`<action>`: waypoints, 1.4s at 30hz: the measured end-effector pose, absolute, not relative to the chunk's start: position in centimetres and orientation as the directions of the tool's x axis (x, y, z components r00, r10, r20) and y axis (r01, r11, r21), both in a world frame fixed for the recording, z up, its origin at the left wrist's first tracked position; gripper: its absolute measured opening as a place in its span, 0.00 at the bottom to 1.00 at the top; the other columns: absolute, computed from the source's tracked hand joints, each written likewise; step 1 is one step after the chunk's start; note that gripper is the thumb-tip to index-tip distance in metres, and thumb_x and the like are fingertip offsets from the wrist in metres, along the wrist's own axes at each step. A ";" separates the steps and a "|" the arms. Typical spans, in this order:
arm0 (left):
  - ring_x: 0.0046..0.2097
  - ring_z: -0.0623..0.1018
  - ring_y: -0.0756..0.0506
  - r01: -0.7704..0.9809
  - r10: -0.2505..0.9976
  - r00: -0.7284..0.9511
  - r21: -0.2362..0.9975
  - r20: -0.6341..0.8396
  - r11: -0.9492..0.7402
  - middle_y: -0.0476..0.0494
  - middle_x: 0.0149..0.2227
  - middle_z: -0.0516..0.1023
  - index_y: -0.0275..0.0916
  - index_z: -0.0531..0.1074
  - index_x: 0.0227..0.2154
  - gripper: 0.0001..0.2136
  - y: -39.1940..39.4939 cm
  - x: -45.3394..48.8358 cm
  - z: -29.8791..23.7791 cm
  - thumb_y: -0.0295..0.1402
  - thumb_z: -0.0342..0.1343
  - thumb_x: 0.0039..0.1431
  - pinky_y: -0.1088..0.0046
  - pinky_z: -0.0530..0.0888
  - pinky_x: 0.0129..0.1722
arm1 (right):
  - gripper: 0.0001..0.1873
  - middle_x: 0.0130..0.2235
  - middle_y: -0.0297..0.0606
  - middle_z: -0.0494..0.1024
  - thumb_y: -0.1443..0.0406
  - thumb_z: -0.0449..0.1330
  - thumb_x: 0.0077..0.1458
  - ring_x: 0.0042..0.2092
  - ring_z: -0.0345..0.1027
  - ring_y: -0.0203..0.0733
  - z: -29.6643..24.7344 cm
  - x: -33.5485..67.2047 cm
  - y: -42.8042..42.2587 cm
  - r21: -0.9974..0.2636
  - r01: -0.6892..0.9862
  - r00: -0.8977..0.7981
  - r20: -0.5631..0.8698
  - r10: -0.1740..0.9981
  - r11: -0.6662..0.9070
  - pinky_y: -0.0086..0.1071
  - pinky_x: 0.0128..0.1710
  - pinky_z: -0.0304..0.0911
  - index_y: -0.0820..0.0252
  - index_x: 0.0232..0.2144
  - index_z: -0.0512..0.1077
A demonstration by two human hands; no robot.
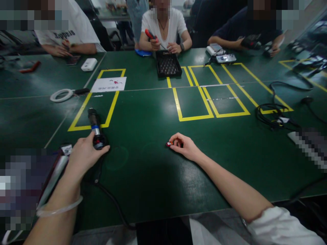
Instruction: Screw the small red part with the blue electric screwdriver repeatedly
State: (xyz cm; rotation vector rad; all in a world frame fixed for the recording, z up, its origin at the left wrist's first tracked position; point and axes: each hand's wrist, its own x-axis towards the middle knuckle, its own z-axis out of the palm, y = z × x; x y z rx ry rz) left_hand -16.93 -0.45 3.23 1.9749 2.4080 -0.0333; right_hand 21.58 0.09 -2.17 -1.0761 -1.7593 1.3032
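My left hand (85, 151) is closed around the rear of a black corded power tool (94, 119) with a silver section and a blue band. The tool's narrow end points away from me, over the yellow tape outline. From its rear a thick black cord (111, 195) runs down to the table's near edge. My right hand (184, 145) rests near the middle of the table, with thumb and fingers pinched on a small red, orange and white piece (169, 144). That piece is too small to identify.
Yellow tape rectangles (195, 119) mark the green table (145, 183). A white sheet (109, 84) and a white cable coil (61, 95) lie at left. Opposite, a person holds a red-handled tool (150, 34) over a black tray (168, 73). A black cable coil (272, 115) lies at right.
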 end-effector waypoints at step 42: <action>0.50 0.69 0.38 0.868 0.942 0.307 0.366 0.135 -0.336 0.35 0.50 0.63 0.39 0.53 0.65 0.40 -0.6 3.8 0.2 0.46 0.61 0.53 0.62 0.73 0.47 | 0.15 0.37 0.37 0.80 0.73 0.55 0.54 0.32 0.70 0.37 -2.4 22.1 0.1 -0.826 0.468 -0.240 0.225 0.944 0.315 0.31 0.34 0.64 0.58 0.43 0.71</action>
